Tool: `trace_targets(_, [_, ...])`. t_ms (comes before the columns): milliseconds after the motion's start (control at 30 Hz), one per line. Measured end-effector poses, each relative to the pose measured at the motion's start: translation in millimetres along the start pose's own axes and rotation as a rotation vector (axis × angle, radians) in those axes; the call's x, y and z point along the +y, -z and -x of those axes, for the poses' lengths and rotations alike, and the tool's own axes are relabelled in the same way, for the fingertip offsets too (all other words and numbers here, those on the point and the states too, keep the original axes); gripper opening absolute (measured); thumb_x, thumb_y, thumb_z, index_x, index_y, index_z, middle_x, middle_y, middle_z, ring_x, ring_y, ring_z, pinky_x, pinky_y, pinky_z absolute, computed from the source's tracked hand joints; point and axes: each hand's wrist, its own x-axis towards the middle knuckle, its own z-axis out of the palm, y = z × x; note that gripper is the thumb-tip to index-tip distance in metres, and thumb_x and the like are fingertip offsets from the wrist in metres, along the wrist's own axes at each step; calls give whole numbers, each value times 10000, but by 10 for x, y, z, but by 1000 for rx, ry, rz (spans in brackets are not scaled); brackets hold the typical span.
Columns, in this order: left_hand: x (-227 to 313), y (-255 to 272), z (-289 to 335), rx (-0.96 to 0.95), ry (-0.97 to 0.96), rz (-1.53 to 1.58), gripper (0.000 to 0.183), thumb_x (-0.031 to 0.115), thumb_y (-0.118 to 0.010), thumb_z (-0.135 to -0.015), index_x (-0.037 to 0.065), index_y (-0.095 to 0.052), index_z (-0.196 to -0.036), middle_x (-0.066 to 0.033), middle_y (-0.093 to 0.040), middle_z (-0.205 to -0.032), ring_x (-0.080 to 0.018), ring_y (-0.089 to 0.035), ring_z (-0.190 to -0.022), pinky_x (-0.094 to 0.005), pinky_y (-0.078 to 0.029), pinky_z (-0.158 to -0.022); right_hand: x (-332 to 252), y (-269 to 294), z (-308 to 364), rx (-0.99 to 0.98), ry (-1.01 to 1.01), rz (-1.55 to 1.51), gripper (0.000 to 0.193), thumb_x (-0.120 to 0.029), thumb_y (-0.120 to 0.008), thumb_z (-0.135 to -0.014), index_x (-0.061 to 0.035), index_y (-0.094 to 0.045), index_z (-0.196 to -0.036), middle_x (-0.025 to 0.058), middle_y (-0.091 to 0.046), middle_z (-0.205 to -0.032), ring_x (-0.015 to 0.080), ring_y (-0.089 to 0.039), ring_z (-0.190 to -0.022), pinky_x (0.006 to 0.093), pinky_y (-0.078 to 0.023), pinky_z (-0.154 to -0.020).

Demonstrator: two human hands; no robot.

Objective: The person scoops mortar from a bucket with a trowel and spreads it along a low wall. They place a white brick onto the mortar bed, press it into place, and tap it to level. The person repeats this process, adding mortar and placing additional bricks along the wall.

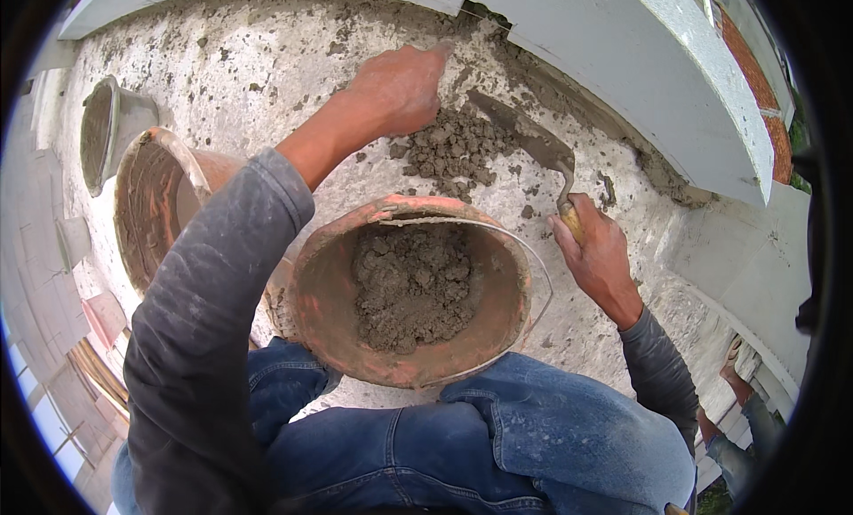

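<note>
My right hand (597, 257) grips the wooden handle of a trowel (542, 144). Its mortar-smeared blade points up and left, along the right edge of a crumbly mortar heap (453, 155) on the floor. Just above that heap is my left hand (400, 88), back upward and fingers curled; whatever they may hold is hidden. Between my knees stands an orange bucket (324, 324), its wall coated in mortar and its wire handle leaning over the right side. Lumpy grey mortar (413, 288) fills its bottom.
A pale block wall (613, 53) curves along the far side, with mortar at its foot and a gap in it. Two more buckets, one orange (147, 222) and one grey (133, 124), stand at the left. Another person's leg (737, 386) shows at the lower right.
</note>
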Motion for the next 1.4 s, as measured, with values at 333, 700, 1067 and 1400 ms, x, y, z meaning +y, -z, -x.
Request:
trace_targets(333, [-184,-689,-1180,905,-740,-673,452,124,-620,-851,-182,-680,-1178,-231,-767,-965,-371,-756,-909,-499,-615,-880,-82,-19,410,-99,-212,-224,261,-162,-732,-1014,-18,-582,-1172,189,-667,-811,357,-653,-658,429,-501,-633])
trace_targets(700, [-23,-569,-1774,362,-634,-382,401,236,-574,-969,-84,-713,-1167,-301,-732,-1171,-430,-707,-1126,-525,-556,-993,-68,-69,408,-138,-289,-231,254,-177,-745,-1002,-42,-621,-1178,195,-707,-840,384,-694,-697,444,-521,-672])
trace_targets(1067, [250,-273,-946,297,-135,172,579,272,-659,-983,-65,-562,-1443,-248,-770,-1070,-425,-753,-1016,-542,-575,-999,-8,-81,420,-138,-311,-283,261,-180,-752,-996,-47,-628,-1184,175,-697,-801,365,-695,-680,444,-521,-672])
trace_targets(1400, [79,-358,-1214,239,-201,218,922,463,-730,-889,-91,-402,-1548,-346,-618,-1401,-525,-568,-1322,-533,-481,-1133,88,-192,454,-69,-238,-282,219,-125,-762,-988,-35,-637,-1144,95,-624,-754,170,-579,-643,351,-481,-626])
